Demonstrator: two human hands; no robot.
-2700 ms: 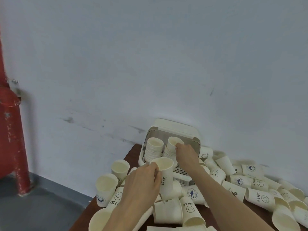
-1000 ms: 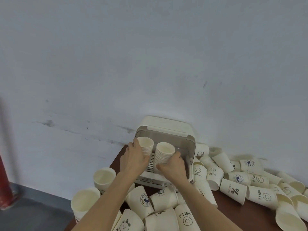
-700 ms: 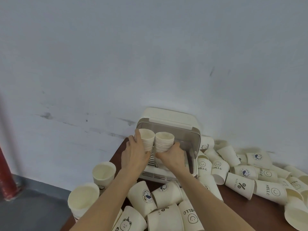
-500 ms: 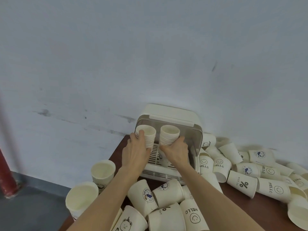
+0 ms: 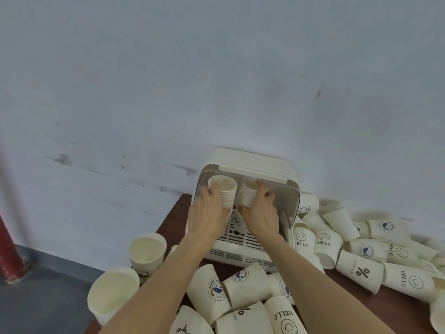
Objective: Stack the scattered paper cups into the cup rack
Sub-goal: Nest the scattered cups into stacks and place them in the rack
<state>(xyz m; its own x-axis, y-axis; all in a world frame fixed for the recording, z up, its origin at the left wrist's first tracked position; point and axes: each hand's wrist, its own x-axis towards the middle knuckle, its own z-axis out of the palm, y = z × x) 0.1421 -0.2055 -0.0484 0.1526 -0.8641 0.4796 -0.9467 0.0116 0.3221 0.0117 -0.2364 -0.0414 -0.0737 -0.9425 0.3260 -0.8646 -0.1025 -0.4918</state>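
Note:
A cream cup rack (image 5: 255, 165) with a raised lid stands on the brown table against the wall. Inside it are two stacks of nested paper cups. My left hand (image 5: 207, 213) grips the left stack (image 5: 225, 192) from its left side. My right hand (image 5: 262, 213) grips the right stack (image 5: 248, 195) from its right side, and its fingers reach under the lid. Scattered paper cups (image 5: 358, 271) with printed words and faces lie on their sides around the rack.
Two cups stand upright at the table's left corner, one near (image 5: 113, 292) and one farther back (image 5: 147, 249). More cups (image 5: 240, 285) lie in front of the rack between my forearms. A red pipe (image 5: 7, 249) rises from the grey floor at the far left.
My left hand has set its single cup on the left stack. Both hands have taken hold of the two stacks and pushed them deeper into the rack, under the lid.

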